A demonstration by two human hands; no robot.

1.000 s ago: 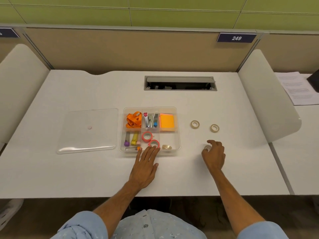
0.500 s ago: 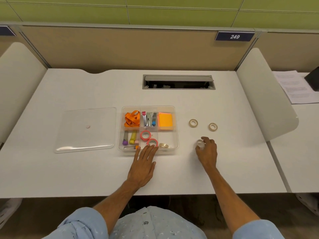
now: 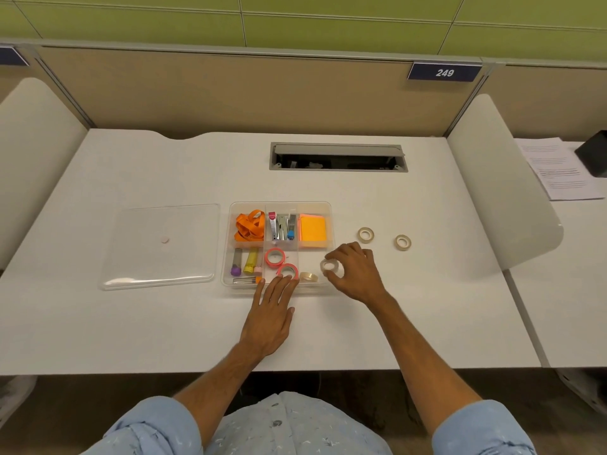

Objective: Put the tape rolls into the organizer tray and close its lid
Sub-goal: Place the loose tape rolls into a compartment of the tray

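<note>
The clear organizer tray [image 3: 329,224] sits mid-table with its clear lid [image 3: 164,246] lying flat to its left. In the tray's front compartments lie two pink tape rolls [image 3: 275,257] [image 3: 288,270] and a beige roll [image 3: 308,276]. My right hand [image 3: 354,272] holds a pale tape roll [image 3: 328,265] at the tray's right front edge. My left hand [image 3: 271,315] lies flat on the table, fingertips touching the tray's front wall. Two more beige rolls [image 3: 366,234] [image 3: 403,242] lie on the table to the right.
The tray also holds orange straps [image 3: 250,224], staplers [image 3: 281,226], orange sticky notes [image 3: 312,229] and markers [image 3: 244,261]. A cable slot [image 3: 338,157] opens in the table behind. A white divider [image 3: 499,182] stands at the right, with papers [image 3: 558,169] beyond it.
My right hand picked the pale roll off the table and carried it left to the tray's right edge. My left hand stayed against the tray's front.
</note>
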